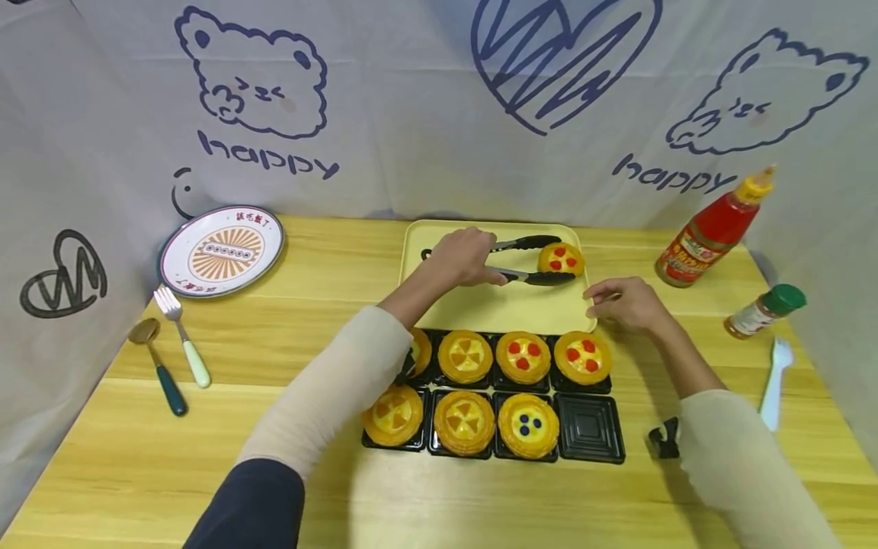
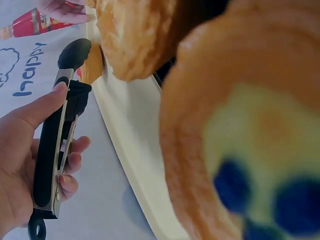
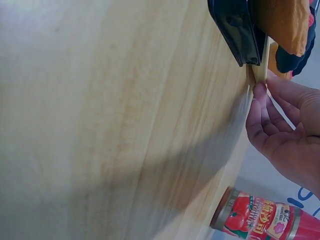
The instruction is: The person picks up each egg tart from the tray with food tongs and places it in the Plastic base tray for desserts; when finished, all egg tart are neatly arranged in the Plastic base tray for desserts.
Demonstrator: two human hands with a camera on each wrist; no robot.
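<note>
My left hand (image 1: pixel 463 258) holds a pair of black and silver tongs (image 2: pixel 48 155) over the pale yellow tray (image 1: pixel 494 309). The tongs' black tips lie either side of an egg tart with red pieces (image 1: pixel 564 261) at the tray's right end; whether they touch it I cannot tell. With thumb and fingers, my right hand (image 1: pixel 627 303) pinches the tray's right rim. In front of the tray, two rows of black square holders carry several tarts (image 1: pixel 465 356), topped with orange, red or dark blue pieces. One holder (image 1: pixel 590 427) at the front right has no tart.
A round plate (image 1: pixel 267 259), a fork (image 1: pixel 184 335) and a spoon (image 1: pixel 161 366) are on the left. To the right stand a red sauce bottle (image 1: pixel 709 236) and a green-capped spice jar (image 1: pixel 763 311), with a light blue fork (image 1: pixel 777 381) nearby. Cloth walls enclose the wooden table (image 1: pixel 274 427).
</note>
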